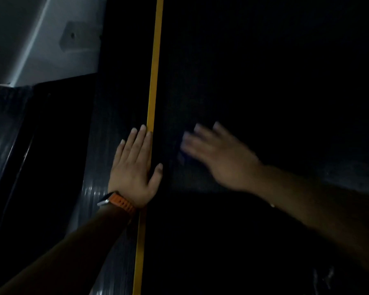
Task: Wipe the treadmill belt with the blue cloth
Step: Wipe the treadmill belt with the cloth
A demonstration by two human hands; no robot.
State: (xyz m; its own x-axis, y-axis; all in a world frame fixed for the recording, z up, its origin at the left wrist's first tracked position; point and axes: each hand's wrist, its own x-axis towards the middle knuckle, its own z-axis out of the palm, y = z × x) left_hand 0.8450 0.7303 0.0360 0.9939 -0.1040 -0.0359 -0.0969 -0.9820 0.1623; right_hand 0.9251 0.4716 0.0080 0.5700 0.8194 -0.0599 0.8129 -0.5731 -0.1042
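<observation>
Near the treadmill belt's point(264, 81) left edge, my left hand point(134, 167) lies flat, fingers spread, across the yellow stripe point(155, 60); my blurred right hand point(217, 154), fingers extended, presses the barely visible blue cloth point(182, 154) onto the belt.

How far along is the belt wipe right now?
Done: cannot tell; the treadmill belt is too dark to show wiped areas. In hand: the right hand, motion-blurred, is on the belt beside the yellow stripe, with a dim bluish patch at its fingers, possibly the cloth. The left hand braces flat on the side rail. Left: unclear.
</observation>
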